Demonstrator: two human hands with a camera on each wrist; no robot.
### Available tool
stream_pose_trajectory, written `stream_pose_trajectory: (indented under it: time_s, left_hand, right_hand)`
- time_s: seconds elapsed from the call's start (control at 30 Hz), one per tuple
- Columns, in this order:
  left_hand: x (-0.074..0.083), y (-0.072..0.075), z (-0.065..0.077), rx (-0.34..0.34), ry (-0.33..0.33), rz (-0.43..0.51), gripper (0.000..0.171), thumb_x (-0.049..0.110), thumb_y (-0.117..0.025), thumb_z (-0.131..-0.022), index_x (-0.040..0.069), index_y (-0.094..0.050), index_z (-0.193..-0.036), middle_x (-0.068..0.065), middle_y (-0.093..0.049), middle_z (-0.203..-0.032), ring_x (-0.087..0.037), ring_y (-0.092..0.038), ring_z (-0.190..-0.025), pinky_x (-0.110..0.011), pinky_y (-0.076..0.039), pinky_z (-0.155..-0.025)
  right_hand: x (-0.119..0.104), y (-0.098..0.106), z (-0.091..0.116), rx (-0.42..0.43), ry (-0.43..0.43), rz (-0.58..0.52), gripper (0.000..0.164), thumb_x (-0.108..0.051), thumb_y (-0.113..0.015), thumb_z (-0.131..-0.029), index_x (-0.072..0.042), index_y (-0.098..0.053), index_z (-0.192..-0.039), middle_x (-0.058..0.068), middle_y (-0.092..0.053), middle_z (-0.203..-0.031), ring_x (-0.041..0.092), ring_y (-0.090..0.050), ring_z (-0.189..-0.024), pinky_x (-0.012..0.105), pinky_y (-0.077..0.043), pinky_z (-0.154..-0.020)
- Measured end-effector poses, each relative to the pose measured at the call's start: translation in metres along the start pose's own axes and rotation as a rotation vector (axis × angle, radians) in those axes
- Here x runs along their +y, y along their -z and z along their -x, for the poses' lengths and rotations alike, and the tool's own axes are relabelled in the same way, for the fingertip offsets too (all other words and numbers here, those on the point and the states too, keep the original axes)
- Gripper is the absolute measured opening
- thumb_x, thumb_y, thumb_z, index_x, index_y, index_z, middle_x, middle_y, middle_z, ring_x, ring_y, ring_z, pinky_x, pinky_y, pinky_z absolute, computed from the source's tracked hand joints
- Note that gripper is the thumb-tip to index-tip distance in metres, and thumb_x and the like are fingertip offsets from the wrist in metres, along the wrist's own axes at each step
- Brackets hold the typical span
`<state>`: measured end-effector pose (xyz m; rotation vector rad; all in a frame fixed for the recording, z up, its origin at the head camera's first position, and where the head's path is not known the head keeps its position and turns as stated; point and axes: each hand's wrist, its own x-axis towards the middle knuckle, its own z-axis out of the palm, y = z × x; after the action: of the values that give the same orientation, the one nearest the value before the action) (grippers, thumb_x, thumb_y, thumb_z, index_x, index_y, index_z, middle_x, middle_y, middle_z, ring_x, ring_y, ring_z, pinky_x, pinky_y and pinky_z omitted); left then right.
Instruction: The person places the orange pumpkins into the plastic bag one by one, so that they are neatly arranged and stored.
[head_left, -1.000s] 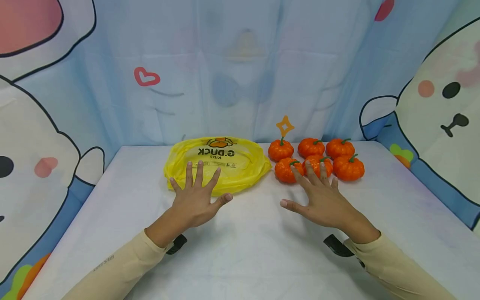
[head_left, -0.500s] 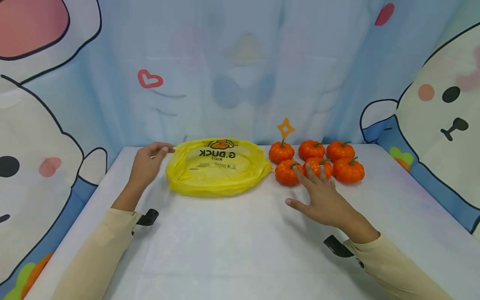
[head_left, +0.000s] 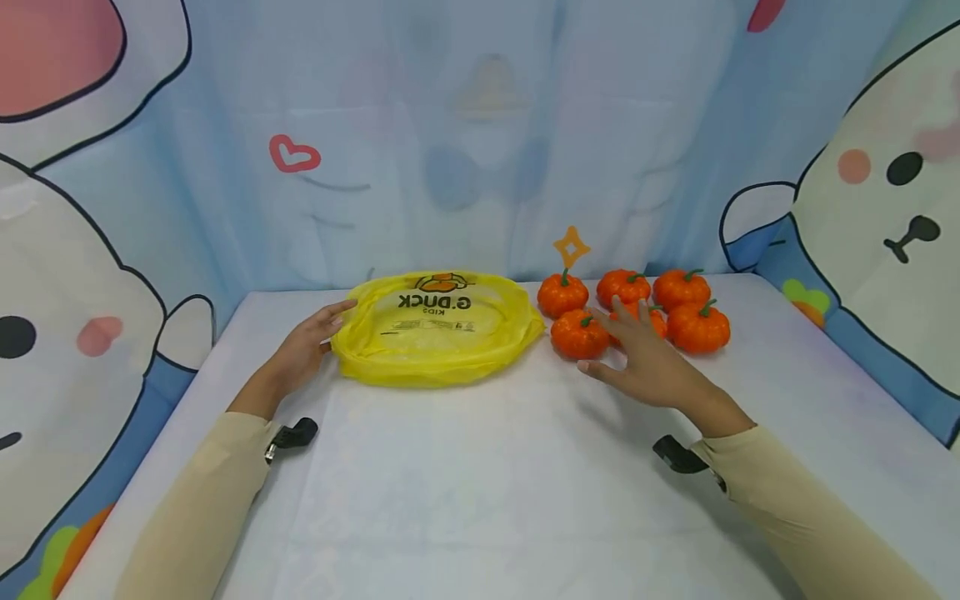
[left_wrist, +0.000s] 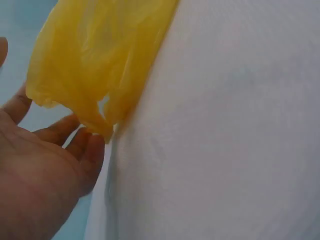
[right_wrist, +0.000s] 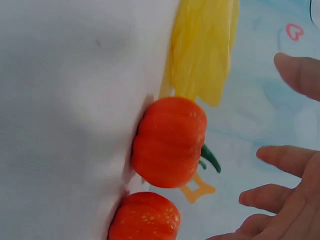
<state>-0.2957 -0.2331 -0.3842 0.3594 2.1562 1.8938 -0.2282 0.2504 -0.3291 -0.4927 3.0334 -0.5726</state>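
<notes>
A yellow plastic bag (head_left: 435,333) with a duck print lies flat on the white table, its lettering mirrored. My left hand (head_left: 302,348) is at the bag's left end, fingers reaching toward it. In the left wrist view, its slightly bent fingertips (left_wrist: 62,129) are right at the bag's crumpled edge. My right hand (head_left: 654,360) is spread above the front of a group of small orange pumpkins with green stems, hiding part of one (head_left: 656,323). In the right wrist view, its fingers are apart beside a pumpkin (right_wrist: 170,142), with nothing between them.
More pumpkins stand in two short rows at the back right, among them one at the back (head_left: 681,290) and one at the front right (head_left: 697,327). A blue cartoon curtain (head_left: 480,142) hangs behind the white table (head_left: 465,483).
My left hand has moved left from in front of the bag to its left end, its fingers now turned toward it. My right hand has shifted slightly forward over the pumpkins.
</notes>
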Motion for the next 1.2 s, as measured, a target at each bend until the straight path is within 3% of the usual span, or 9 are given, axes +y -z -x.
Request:
stream_pose_trajectory:
  time_s: [0.1,0.23,0.33,0.4,0.57,0.83,1.03,1.2]
  left_hand:
    - [-0.005,0.001,0.002,0.009,0.046,-0.018,0.054,0.03,-0.04,-0.107,0.012,-0.027,-0.156,-0.005,0.003,-0.168,-0.031,-0.001,-0.154,-0.059,-0.003,-0.121]
    - [-0.007,0.003,0.006,0.004,0.092,-0.079,0.051,0.028,-0.042,-0.107,0.015,-0.032,-0.155,-0.006,0.0,-0.167,-0.032,-0.006,-0.153,-0.058,-0.009,-0.121]
    - [-0.005,0.004,0.009,-0.011,0.097,-0.139,0.049,0.028,-0.042,-0.106,0.015,-0.035,-0.153,-0.009,-0.007,-0.167,-0.034,-0.012,-0.151,-0.058,-0.014,-0.121]
    - [-0.003,0.004,0.01,-0.028,0.096,-0.161,0.049,0.028,-0.043,-0.106,0.015,-0.035,-0.153,-0.011,-0.011,-0.166,-0.035,-0.015,-0.15,-0.059,-0.014,-0.121]
    - [0.004,0.004,0.01,-0.042,0.082,-0.164,0.051,0.027,-0.043,-0.106,0.013,-0.032,-0.154,-0.013,-0.01,-0.165,-0.036,-0.012,-0.151,-0.06,-0.011,-0.121]
    - [0.006,0.002,0.013,-0.039,0.083,-0.163,0.052,0.024,-0.042,-0.106,0.011,-0.029,-0.155,-0.012,-0.006,-0.167,-0.037,-0.009,-0.152,-0.061,-0.01,-0.12]
    - [0.004,0.001,0.01,-0.042,0.072,-0.171,0.053,0.026,-0.043,-0.106,0.01,-0.03,-0.155,-0.012,-0.007,-0.167,-0.036,-0.008,-0.152,-0.062,-0.009,-0.12]
    - [0.002,0.0,0.006,-0.038,0.075,-0.212,0.053,0.03,-0.044,-0.106,0.012,-0.031,-0.154,-0.012,-0.014,-0.166,-0.034,-0.011,-0.153,-0.061,-0.01,-0.121]
  right_hand:
    - [0.005,0.004,-0.018,0.007,0.019,0.005,0.086,-0.049,-0.066,-0.091,-0.007,-0.029,-0.155,0.032,-0.006,-0.161,0.062,0.014,-0.141,0.084,-0.015,-0.098]
    - [0.013,0.002,-0.04,0.011,0.016,0.018,0.086,-0.042,-0.07,-0.089,0.001,-0.031,-0.152,0.036,-0.013,-0.158,0.064,0.013,-0.141,0.08,-0.004,-0.106]
    - [0.019,-0.004,-0.051,-0.008,-0.026,0.015,0.092,-0.047,-0.072,-0.085,0.003,-0.032,-0.151,0.036,-0.015,-0.157,0.064,0.016,-0.14,0.077,0.003,-0.109]
    - [0.022,-0.01,-0.056,-0.029,-0.059,0.038,0.094,-0.052,-0.072,-0.084,0.002,-0.034,-0.151,0.036,-0.014,-0.158,0.065,0.018,-0.139,0.079,0.0,-0.108]
    - [0.026,-0.016,-0.062,-0.05,-0.094,0.127,0.094,-0.058,-0.07,-0.083,0.003,-0.039,-0.148,0.036,-0.017,-0.157,0.065,0.017,-0.139,0.077,0.006,-0.11]
    - [0.029,-0.017,-0.066,-0.052,-0.112,0.142,0.094,-0.059,-0.072,-0.08,0.005,-0.045,-0.143,0.036,-0.017,-0.157,0.063,0.017,-0.14,0.074,0.011,-0.112]
    - [0.03,-0.01,-0.063,-0.021,-0.13,0.063,0.094,-0.059,-0.074,-0.078,0.005,-0.045,-0.141,0.033,-0.026,-0.155,0.063,0.015,-0.141,0.077,0.005,-0.11]
    - [0.029,0.002,-0.059,-0.009,-0.148,-0.017,0.104,-0.064,-0.072,-0.078,0.005,-0.035,-0.146,0.036,-0.027,-0.153,0.065,0.012,-0.141,0.079,0.003,-0.109]
